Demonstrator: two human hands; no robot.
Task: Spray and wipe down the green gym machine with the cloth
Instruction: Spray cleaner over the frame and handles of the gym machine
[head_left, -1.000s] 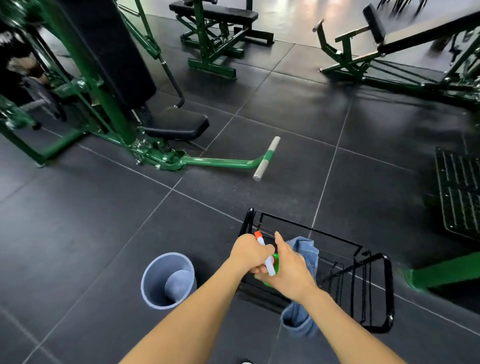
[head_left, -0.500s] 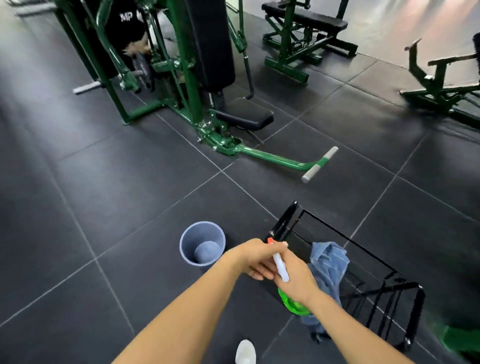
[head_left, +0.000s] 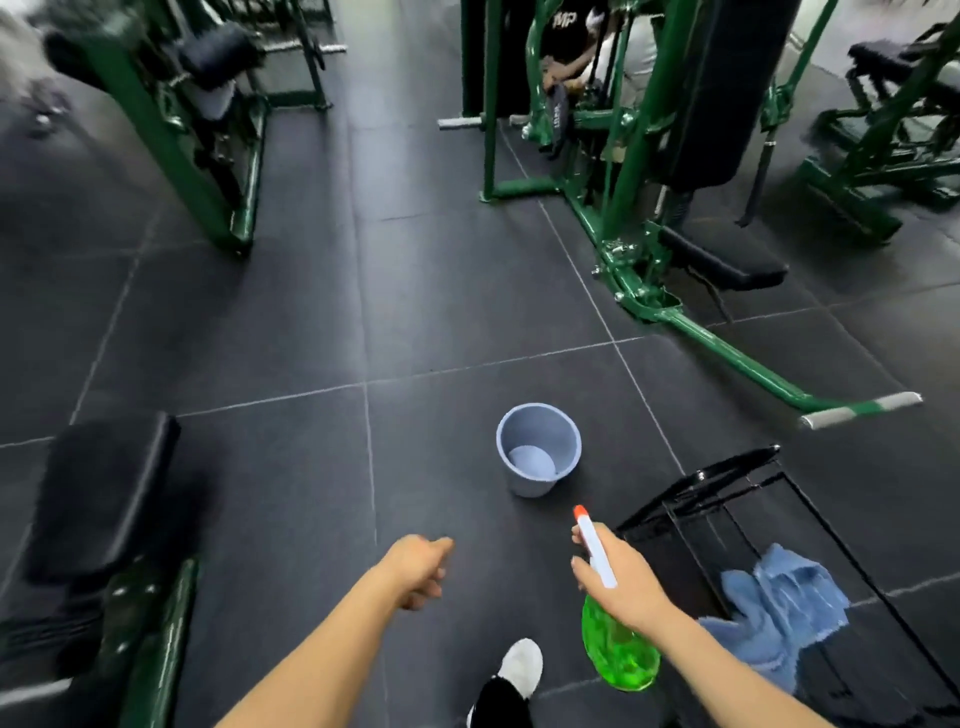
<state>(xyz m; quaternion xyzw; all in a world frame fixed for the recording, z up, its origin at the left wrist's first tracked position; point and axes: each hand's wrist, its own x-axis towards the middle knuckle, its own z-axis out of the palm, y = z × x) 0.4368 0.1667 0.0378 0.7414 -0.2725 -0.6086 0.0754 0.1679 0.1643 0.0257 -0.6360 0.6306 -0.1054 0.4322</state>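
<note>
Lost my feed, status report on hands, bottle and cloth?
Right hand grips spray bottle. Left hand loosely curled, holds nothing. Cloth draped on black wire basket. Grey bucket stands between you and green machine.

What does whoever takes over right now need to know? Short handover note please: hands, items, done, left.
Right hand: grips the green spray bottle by its neck, nozzle up and pointing forward.
Left hand: holds nothing, fingers loosely curled, hanging over the floor.
Blue cloth: draped over the rim of the black wire basket, to the right.
Grey bucket: upright on the floor ahead, beside the basket.
Green machine: ahead to the right, out of arm's reach.
Done: bottle in hand.
Left: take the cloth, step to the machine, spray it, wipe it.
</note>
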